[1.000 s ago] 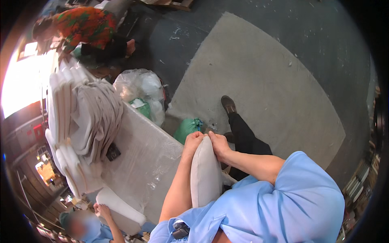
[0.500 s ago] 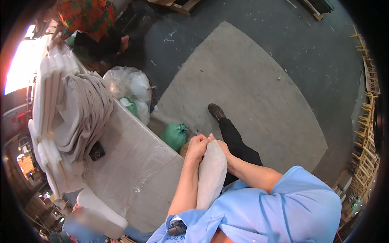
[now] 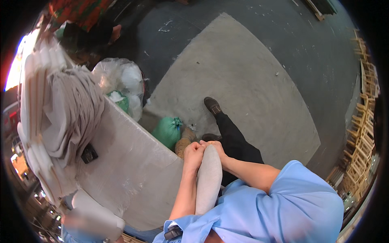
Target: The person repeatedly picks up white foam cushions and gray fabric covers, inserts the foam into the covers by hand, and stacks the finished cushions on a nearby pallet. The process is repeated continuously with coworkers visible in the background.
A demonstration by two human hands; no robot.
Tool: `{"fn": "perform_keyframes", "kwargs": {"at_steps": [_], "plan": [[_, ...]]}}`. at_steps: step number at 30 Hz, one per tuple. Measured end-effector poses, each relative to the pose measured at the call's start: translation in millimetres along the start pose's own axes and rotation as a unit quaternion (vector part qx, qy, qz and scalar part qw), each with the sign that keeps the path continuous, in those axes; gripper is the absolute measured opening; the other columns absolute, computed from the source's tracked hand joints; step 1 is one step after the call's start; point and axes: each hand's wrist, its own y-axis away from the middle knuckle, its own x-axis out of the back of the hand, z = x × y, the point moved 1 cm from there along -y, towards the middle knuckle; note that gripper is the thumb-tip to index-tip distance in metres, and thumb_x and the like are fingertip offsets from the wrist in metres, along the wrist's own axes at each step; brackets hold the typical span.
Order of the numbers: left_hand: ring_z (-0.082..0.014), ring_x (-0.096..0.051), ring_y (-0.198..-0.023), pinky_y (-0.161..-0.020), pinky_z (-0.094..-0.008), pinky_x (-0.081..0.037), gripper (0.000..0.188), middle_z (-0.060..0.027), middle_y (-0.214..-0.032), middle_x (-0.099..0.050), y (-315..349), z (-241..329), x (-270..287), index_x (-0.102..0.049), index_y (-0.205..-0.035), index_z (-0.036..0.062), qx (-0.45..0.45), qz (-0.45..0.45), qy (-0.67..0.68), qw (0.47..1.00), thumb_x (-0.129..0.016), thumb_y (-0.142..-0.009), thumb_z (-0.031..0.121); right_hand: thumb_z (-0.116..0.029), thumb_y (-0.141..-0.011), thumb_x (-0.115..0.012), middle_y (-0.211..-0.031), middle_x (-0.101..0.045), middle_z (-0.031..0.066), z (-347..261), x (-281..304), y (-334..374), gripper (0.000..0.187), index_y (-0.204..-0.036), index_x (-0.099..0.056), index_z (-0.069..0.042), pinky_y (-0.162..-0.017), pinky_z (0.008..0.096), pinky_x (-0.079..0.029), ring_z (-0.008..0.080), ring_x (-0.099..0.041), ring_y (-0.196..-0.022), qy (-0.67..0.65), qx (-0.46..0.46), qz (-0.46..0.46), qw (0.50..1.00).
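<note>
The person stands at the near right edge of a broad grey worktop [image 3: 117, 170], whose shiny, wrinkled covering looks like clear plastic film. Pale foam pads [image 3: 34, 109] are stacked at its left end, with folded grey fabric [image 3: 75, 107] heaped against them and a small black object [image 3: 89, 154] lying just beside. A slim grey cushion [image 3: 208, 184] is upright between the person's forearms, its near end at the blue shirt [image 3: 263, 206], just off the worktop's edge. At its far tip the left hand [image 3: 193, 157] is curled nearly closed, pinching the edge, and the right hand [image 3: 216, 149] grips the opposite side with fingers bent; their exact closure is partly hidden. Beyond the worktop, a tied green sack [image 3: 166, 133] and bulging clear plastic bags [image 3: 121, 77] sit on the floor. A large pale patch [image 3: 239, 77] covers part of the dark floor [image 3: 316, 60], and the person's dark shoe [image 3: 212, 105] rests on it. Wooden frames [image 3: 364, 125] line the far right. 2 co-workers are partly visible: 1 in orange-red patterned clothing [image 3: 79, 14] at upper left, 1 at lower left, near a white pad [image 3: 97, 210].
</note>
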Motion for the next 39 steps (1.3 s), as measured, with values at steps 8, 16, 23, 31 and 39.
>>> {"fn": "perform_keyframes", "kwargs": {"at_steps": [8, 16, 23, 31, 39], "plan": [[-0.0070, -0.049, -0.063, -0.058, -0.0298, -0.043, 0.031, 0.0013, -0.068, -0.059, 7, 5, 2, -0.058, -0.072, 0.0047, 0.004, 0.008, -0.026, 1.000, -0.071, -0.097, 0.018, -0.029, -0.101, -0.074, -0.070, -0.066, 0.0015, 10, -4, -4, 0.035, -0.076, -0.066, -0.006, -0.053, 0.0300, -0.047, 0.0098, -0.058, -0.058, -0.008, 0.005, -0.018, 1.000], [-0.0053, -0.051, -0.063, -0.058, -0.0267, -0.044, 0.028, 0.0033, -0.069, -0.059, 4, 0, 1, -0.060, -0.075, 0.0064, 0.012, -0.022, -0.023, 0.999, -0.070, -0.098, 0.018, -0.031, -0.109, -0.059, -0.084, -0.064, 0.0019, -33, 27, 27, 0.029, -0.096, -0.062, -0.005, -0.073, 0.0296, -0.050, 0.0116, -0.059, -0.077, -0.017, 0.322, 0.016, 0.946], [-0.0066, -0.051, -0.064, -0.057, -0.0268, -0.042, 0.023, 0.0021, -0.073, -0.061, -2, -15, 1, -0.060, -0.076, 0.0071, 0.045, -0.037, 0.048, 0.997, -0.065, -0.098, 0.014, -0.043, -0.114, -0.043, -0.085, -0.068, 0.0054, -45, -3, 70, 0.049, -0.095, -0.064, -0.002, -0.081, 0.0266, -0.048, 0.0116, -0.060, -0.083, -0.050, 0.284, -0.141, 0.947], [-0.0098, -0.057, -0.067, -0.063, -0.0258, -0.048, 0.019, -0.0019, -0.084, -0.064, -7, -2, -1, -0.065, -0.097, 0.0061, 0.059, 0.003, 0.101, 0.993, -0.060, -0.106, 0.022, -0.048, -0.114, -0.040, -0.070, -0.064, 0.0072, -44, -3, 52, 0.058, -0.083, -0.062, -0.003, -0.067, 0.0277, -0.051, 0.0140, -0.062, -0.067, -0.015, 0.243, -0.176, 0.954], [-0.0150, -0.066, -0.090, -0.086, -0.0318, -0.054, 0.031, -0.0056, -0.101, -0.069, 19, 45, 16, -0.064, -0.126, 0.0053, -0.125, 0.062, 0.265, 0.954, -0.050, -0.114, 0.030, -0.055, -0.109, -0.048, -0.057, -0.058, 0.0065, -17, -1, 24, 0.061, -0.076, -0.060, -0.005, -0.052, 0.0316, -0.051, 0.0180, -0.059, -0.048, -0.091, 0.081, -0.233, 0.965]]}}
